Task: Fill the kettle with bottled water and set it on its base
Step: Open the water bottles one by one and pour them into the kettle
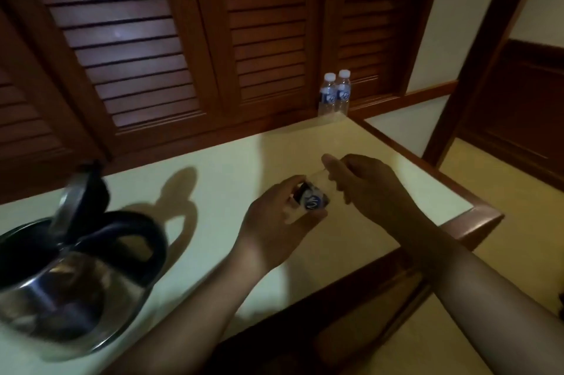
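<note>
A steel kettle [70, 289] with a black handle stands at the left of the pale counter, its lid [77, 191] flipped up and open. Whether a base lies under it cannot be seen. Above the counter's middle I hold a small water bottle [314, 197] with a blue label, tilted with its top towards the right. My left hand [280, 210] wraps its lower body. My right hand [363, 188] is closed around the bottle's top end, hiding the cap.
Two more capped water bottles [334, 94] stand together at the back right corner of the counter [244, 161], against dark wooden louvred doors [152, 39]. The counter has a wooden edge [470, 222] on the right, with floor beyond.
</note>
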`<state>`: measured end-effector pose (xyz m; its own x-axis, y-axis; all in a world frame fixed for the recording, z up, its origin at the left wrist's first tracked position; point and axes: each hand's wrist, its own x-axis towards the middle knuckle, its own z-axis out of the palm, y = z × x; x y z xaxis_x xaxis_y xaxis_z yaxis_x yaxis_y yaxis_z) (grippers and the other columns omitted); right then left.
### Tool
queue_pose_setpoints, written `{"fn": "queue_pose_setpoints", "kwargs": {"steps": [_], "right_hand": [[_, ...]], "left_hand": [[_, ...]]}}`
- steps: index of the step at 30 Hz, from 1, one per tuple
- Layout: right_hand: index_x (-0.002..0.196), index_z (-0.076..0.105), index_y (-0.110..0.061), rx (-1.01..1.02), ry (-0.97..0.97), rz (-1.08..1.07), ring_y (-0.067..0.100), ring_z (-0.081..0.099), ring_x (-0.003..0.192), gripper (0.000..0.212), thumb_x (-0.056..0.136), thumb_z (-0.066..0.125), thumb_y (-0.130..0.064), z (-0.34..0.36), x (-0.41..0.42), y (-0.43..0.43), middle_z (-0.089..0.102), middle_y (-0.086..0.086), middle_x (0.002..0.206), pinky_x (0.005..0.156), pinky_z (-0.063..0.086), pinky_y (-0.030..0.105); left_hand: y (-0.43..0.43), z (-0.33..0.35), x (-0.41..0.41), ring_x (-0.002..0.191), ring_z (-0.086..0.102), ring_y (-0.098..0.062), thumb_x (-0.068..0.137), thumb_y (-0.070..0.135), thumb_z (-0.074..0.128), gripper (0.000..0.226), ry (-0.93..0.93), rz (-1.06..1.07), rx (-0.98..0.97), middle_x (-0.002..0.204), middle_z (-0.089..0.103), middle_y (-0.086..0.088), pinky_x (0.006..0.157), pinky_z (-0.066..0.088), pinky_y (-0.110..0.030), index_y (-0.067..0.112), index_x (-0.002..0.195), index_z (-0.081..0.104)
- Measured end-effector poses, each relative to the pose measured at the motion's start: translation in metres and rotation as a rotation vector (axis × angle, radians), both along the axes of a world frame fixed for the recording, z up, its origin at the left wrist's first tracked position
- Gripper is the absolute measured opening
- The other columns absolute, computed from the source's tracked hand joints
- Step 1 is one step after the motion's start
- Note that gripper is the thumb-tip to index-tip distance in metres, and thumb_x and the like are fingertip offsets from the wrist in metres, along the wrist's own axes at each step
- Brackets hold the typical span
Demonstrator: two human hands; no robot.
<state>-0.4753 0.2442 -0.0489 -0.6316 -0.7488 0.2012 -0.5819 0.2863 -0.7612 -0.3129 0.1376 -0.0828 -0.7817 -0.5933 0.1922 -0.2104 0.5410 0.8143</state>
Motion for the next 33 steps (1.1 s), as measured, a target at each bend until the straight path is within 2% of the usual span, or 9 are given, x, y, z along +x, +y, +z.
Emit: {"fn": "queue_pose_setpoints", "kwargs": {"steps": [3, 8, 12, 16, 19, 22, 28, 30, 33], "right_hand": [[0.098, 0.069, -0.024, -0.101, -0.051, 0.067, 0.005, 0.063, 0.074, 0.035, 0.101, 0.046, -0.050, -0.006, -0.055, -0.005, 0.068, -0.007, 0.085, 0.069, 0.050, 0.028], [0.113, 0.066, -0.027, -0.225, -0.144, 0.167, 0.003, 0.061, 0.083, 0.026, 0.106, 0.042, -0.036, -0.021, -0.124, -0.020, 0.065, -0.014, 0.099, 0.070, 0.049, 0.023], [0.119, 0.069, -0.030, -0.322, -0.352, 0.226, 0.012, 0.067, 0.103, 0.028, 0.107, 0.045, -0.033, -0.033, -0.167, -0.042, 0.071, -0.013, 0.112, 0.085, 0.057, 0.040], [0.125, 0.066, -0.030, -0.315, -0.306, 0.219, 0.017, 0.069, 0.109, 0.029, 0.102, 0.052, -0.040, -0.051, -0.202, -0.065, 0.071, -0.003, 0.119, 0.088, 0.059, 0.050], [0.116, 0.067, -0.029, -0.372, -0.280, 0.151, 0.011, 0.071, 0.101, 0.023, 0.097, 0.060, -0.040, -0.056, -0.221, -0.079, 0.072, -0.007, 0.113, 0.086, 0.060, 0.041], [0.113, 0.067, -0.028, -0.377, -0.235, 0.108, 0.007, 0.069, 0.098, 0.016, 0.102, 0.056, -0.030, -0.064, -0.245, -0.093, 0.072, -0.010, 0.107, 0.082, 0.053, 0.022], [0.106, 0.067, -0.025, -0.256, -0.024, -0.013, -0.003, 0.062, 0.086, 0.015, 0.102, 0.052, -0.021, -0.102, -0.293, -0.110, 0.065, -0.017, 0.094, 0.075, 0.047, 0.017], [0.107, 0.064, -0.040, -0.237, -0.032, -0.033, -0.007, 0.058, 0.082, 0.021, 0.097, 0.050, -0.028, -0.113, -0.302, -0.114, 0.062, -0.025, 0.092, 0.072, 0.051, 0.027], [0.123, 0.060, -0.044, -0.259, -0.010, -0.031, -0.010, 0.058, 0.092, 0.033, 0.097, 0.050, -0.026, -0.116, -0.307, -0.111, 0.059, -0.038, 0.106, 0.080, 0.047, 0.018]], "left_hand": [[-0.013, -0.003, -0.048, 0.108, 0.066, 0.005, 0.097, 0.029, 0.071, 0.041, -0.041, -0.153, 0.081, 0.121, 0.071, 0.018, 0.089, 0.049, -0.011, 0.044, 0.133, 0.056], [-0.037, -0.012, -0.116, 0.123, 0.064, -0.002, 0.097, 0.033, 0.069, 0.053, -0.081, -0.184, 0.125, 0.134, 0.068, 0.016, 0.103, 0.051, -0.025, 0.058, 0.139, 0.051], [-0.049, -0.015, -0.160, 0.119, 0.065, 0.000, 0.101, 0.013, 0.066, 0.048, -0.029, -0.165, 0.239, 0.128, 0.071, 0.015, 0.101, 0.049, -0.018, 0.034, 0.144, 0.058], [-0.068, -0.020, -0.205, 0.130, 0.054, -0.004, 0.103, 0.017, 0.064, 0.050, -0.082, -0.141, 0.199, 0.138, 0.054, 0.005, 0.111, 0.041, -0.020, 0.037, 0.147, 0.052], [-0.082, -0.028, -0.241, 0.125, 0.055, -0.015, 0.095, 0.036, 0.072, 0.047, -0.134, -0.097, 0.078, 0.126, 0.052, 0.010, 0.108, 0.046, -0.032, 0.042, 0.138, 0.055], [-0.095, -0.034, -0.276, 0.116, 0.060, -0.016, 0.092, 0.036, 0.076, 0.045, -0.110, 0.030, 0.005, 0.120, 0.057, 0.005, 0.099, 0.050, -0.030, 0.031, 0.133, 0.061], [-0.110, -0.043, -0.332, 0.097, 0.070, -0.006, 0.090, 0.028, 0.080, 0.053, 0.047, 0.237, 0.141, 0.117, 0.069, 0.012, 0.086, 0.058, -0.027, 0.026, 0.136, 0.054], [-0.113, -0.045, -0.347, 0.098, 0.067, -0.005, 0.088, 0.029, 0.082, 0.053, 0.061, 0.284, 0.137, 0.118, 0.069, 0.012, 0.085, 0.053, -0.022, 0.023, 0.133, 0.054], [-0.117, -0.050, -0.366, 0.097, 0.066, -0.006, 0.085, 0.031, 0.085, 0.050, 0.065, 0.320, 0.066, 0.116, 0.070, 0.007, 0.083, 0.053, -0.023, 0.023, 0.126, 0.057]]}}
